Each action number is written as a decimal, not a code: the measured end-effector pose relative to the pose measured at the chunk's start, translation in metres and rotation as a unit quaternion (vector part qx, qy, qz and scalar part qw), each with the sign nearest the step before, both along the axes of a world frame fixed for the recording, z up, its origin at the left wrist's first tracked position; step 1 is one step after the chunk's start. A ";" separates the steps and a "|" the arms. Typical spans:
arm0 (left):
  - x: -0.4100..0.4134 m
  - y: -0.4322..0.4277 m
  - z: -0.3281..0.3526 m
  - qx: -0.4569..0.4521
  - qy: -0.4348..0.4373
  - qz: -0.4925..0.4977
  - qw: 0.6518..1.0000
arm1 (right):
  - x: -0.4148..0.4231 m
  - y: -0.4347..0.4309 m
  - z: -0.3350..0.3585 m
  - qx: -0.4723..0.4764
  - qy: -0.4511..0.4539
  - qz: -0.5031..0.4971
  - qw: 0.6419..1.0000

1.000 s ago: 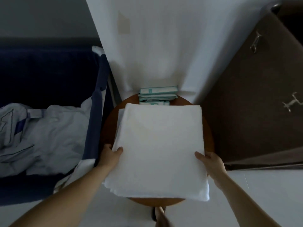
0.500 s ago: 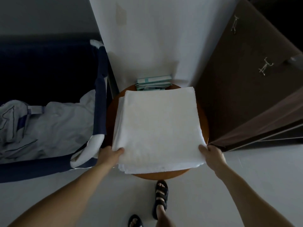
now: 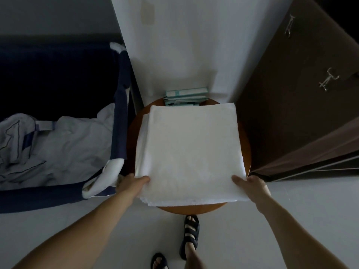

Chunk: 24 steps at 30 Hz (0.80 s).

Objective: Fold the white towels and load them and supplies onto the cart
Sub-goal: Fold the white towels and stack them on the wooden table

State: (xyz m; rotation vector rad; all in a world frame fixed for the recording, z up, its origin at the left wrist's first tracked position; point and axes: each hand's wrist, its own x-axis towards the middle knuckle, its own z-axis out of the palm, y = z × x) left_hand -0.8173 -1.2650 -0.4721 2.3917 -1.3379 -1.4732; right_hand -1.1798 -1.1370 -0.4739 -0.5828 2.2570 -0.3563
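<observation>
Over the round wooden table (image 3: pixel 245 144), both hands, left hand (image 3: pixel 134 181) and right hand (image 3: pixel 250 186), pinch the folded white towel (image 3: pixel 189 152) by its near corners, thumbs on top.

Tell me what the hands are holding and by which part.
The folded white towel, by its near edge: left hand at the near-left corner, right hand at the near-right corner, thumbs on top.

head view, looking steeply down, close over round table (image 3: pixel 245 133)
</observation>
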 end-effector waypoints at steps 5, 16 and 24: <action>0.000 0.000 0.003 0.009 0.076 0.038 0.996 | -0.005 -0.007 0.006 0.023 -0.054 -0.078 0.995; -0.008 -0.015 0.026 0.082 0.183 0.104 0.974 | -0.005 -0.025 0.017 -0.028 -0.200 -0.157 0.967; -0.054 -0.064 0.104 -0.010 0.223 0.122 0.967 | -0.004 -0.087 0.100 -0.217 -0.168 -0.109 0.955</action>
